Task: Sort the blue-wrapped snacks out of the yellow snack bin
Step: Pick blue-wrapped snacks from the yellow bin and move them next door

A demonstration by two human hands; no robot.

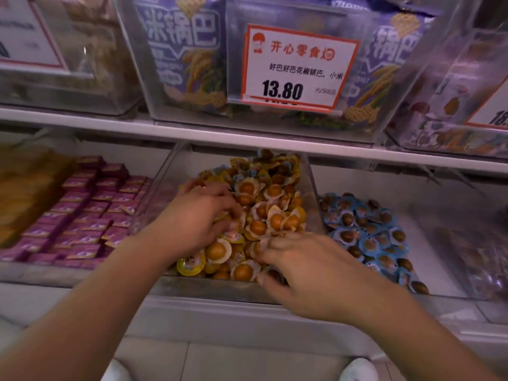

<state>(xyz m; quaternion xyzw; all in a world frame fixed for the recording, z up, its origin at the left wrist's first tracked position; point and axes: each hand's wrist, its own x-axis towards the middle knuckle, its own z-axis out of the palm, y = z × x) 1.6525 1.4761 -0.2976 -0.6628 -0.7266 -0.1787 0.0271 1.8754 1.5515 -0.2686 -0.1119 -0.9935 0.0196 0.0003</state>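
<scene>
Flanking yellow snack bin (313, 193): purple boxes (82, 215), blue-wrapped snacks (368, 232).

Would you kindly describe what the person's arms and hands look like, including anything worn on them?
Both forearms are bare, with no sleeves, gloves or watch in view. The left hand seems to carry a thin ring on one finger, though blur makes that uncertain. The right hand shows no jewellery.

Head view — forward and down, close over shelf bins (170, 188)
</scene>
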